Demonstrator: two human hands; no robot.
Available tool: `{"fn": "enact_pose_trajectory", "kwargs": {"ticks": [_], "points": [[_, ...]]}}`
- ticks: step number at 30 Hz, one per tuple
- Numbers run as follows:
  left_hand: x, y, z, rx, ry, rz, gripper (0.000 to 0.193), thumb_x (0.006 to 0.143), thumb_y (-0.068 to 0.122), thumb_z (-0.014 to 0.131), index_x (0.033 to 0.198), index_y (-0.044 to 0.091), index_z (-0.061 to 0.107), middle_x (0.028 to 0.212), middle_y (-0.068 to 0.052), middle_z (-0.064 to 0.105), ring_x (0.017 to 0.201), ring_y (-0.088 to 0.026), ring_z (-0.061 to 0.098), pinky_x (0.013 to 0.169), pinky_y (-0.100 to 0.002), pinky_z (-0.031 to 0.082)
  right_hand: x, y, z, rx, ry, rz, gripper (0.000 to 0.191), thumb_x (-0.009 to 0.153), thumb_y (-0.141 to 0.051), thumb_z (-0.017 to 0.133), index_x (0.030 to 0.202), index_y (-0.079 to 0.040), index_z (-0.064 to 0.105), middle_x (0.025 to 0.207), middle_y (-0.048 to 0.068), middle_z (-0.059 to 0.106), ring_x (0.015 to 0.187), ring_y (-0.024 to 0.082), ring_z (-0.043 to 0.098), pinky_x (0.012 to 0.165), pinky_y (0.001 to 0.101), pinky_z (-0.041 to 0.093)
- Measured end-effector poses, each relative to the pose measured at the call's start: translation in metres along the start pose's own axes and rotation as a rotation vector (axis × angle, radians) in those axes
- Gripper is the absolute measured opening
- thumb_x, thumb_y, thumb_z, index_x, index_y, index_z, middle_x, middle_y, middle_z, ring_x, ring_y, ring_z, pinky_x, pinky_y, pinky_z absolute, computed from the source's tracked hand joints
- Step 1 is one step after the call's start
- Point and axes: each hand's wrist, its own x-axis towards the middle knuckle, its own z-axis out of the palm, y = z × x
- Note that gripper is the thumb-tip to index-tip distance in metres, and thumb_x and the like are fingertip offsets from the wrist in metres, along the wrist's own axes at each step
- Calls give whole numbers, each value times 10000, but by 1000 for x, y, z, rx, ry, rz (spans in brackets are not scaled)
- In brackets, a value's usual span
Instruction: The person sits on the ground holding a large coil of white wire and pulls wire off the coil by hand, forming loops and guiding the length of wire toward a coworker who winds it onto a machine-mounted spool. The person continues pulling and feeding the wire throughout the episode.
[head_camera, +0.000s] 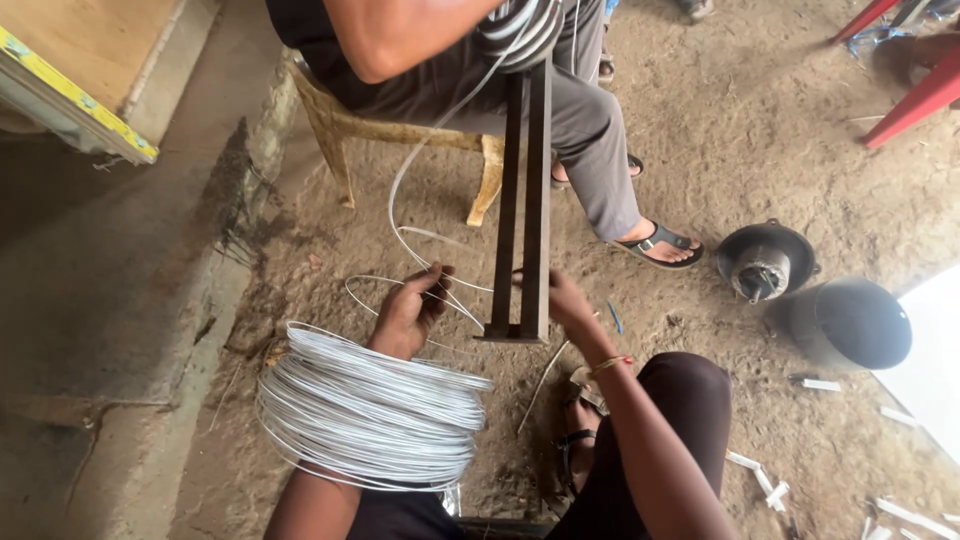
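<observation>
The likeliest trouble here is a tangle: the white wire (420, 215) lies in several loose loops on the dirt just left of the dark metal frame (522, 200), and if one loop catches another as it feeds up, it could kink or snag. The big wire coil (370, 410), hung on the person's left forearm below and to the left of the frame's foot, could also shed turns, since nothing binds them that I can see. The frame stands on a narrow foot on uneven ground, so a sideways tug on the wire might tip or twist it. The left hand (410, 310) reaches forward from under the coil, palm down, just left of the frame's foot, its fingers curled loosely around a strand of the wire. The right hand (565, 300) sits just right of the frame near its lower end, wrist bent inward, fingers resting against or gripping the bar; which of the two I cannot tell. Beyond the frame's top, a second person sits on a wooden stool (400, 140), with wire wound at the frame's upper end. A black motor housing (765, 260) lies well to the right of the frame.
</observation>
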Motion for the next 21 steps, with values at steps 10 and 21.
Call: {"fn": "enact_pose_trajectory", "kwargs": {"ticks": [10,21], "points": [[9,-4,-5,-17,4,14,242,964,235,706,1080,27,749,884,-15,712,765,-97,635,668,-225,524,1,7,30,-495,-130,-100,466,919,-466,717,1129,-52,757,643,15,681,546,108,658,473,278,508],[16,-6,-8,-19,43,9,228,951,225,710,1078,39,750,879,-1,719,735,-81,620,635,-217,505,18,18,33,-641,-189,-264,532,964,-526,633,906,-18,779,563,58,649,488,124,589,470,340,458]]}}
